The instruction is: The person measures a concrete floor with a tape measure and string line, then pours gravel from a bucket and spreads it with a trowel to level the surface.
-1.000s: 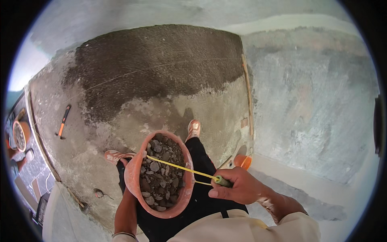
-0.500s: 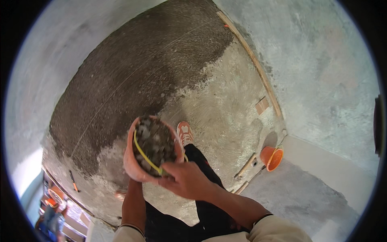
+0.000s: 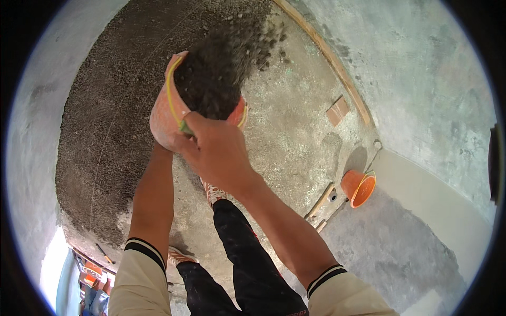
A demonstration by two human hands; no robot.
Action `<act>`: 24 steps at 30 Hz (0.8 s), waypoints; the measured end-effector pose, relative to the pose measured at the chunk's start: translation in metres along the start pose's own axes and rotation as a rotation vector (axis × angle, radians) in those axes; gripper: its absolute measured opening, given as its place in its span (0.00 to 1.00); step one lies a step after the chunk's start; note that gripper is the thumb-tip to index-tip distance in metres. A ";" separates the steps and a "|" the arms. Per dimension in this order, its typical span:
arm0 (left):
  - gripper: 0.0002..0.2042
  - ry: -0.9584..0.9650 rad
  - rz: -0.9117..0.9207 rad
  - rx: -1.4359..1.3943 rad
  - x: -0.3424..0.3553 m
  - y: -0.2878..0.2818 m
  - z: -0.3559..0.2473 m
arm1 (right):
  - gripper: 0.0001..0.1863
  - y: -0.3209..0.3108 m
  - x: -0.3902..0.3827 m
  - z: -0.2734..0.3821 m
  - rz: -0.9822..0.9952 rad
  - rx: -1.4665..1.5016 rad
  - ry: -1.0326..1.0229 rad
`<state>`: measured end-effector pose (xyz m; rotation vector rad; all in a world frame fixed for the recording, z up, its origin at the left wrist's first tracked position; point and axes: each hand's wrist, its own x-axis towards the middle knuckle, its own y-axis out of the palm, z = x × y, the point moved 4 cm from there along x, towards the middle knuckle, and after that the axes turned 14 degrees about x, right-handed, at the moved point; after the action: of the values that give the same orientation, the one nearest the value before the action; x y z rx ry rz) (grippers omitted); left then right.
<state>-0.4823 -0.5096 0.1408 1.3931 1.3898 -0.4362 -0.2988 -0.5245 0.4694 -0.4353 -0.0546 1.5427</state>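
Note:
A reddish-orange bucket (image 3: 162, 120) with a yellow handle (image 3: 171, 95) is held up in front of me, tipped away. Dark, wet concrete mix (image 3: 211, 79) pours over its far rim in a blurred stream. My right hand (image 3: 219, 150) is closed on the near rim, beside the green end of the handle. Beneath the bucket, my left hand (image 3: 162, 150) bears its base; only the wrist side shows and the fingers are hidden. Dark, rough mix (image 3: 121, 100) covers the floor on the left and far side.
A second orange bucket (image 3: 358, 187) lies tilted on the right, near a wooden-handled tool (image 3: 320, 200). Along the right wall runs a timber strip (image 3: 332, 58), with a brown tile piece (image 3: 337, 110) beside it. A thin string (image 3: 100, 152) crosses the left floor.
Both arms have stretched forward, carrying the bucket away from my body. From nearly upright and full, it has tipped forward, and the mix now spills out. My feet and view have shifted.

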 end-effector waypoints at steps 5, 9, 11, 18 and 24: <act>0.36 -0.025 -0.029 0.000 -0.047 -0.048 0.005 | 0.15 0.032 -0.021 0.009 0.085 0.105 0.027; 0.36 -0.043 -0.056 -0.023 -0.101 -0.101 0.017 | 0.15 0.054 -0.036 0.006 0.121 0.162 0.121; 0.36 -0.016 -0.055 -0.059 -0.123 -0.139 0.008 | 0.14 0.069 -0.042 -0.002 0.162 0.152 0.168; 0.36 0.125 0.091 -0.190 -0.115 -0.237 -0.023 | 0.19 0.161 -0.086 -0.024 0.150 0.265 0.277; 0.34 0.131 -0.124 -0.061 -0.175 -0.280 -0.033 | 0.19 0.238 -0.143 -0.043 0.086 0.297 0.285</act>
<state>-0.7853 -0.6371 0.1843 1.3104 1.5895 -0.3851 -0.5187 -0.6814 0.3906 -0.4200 0.4140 1.5294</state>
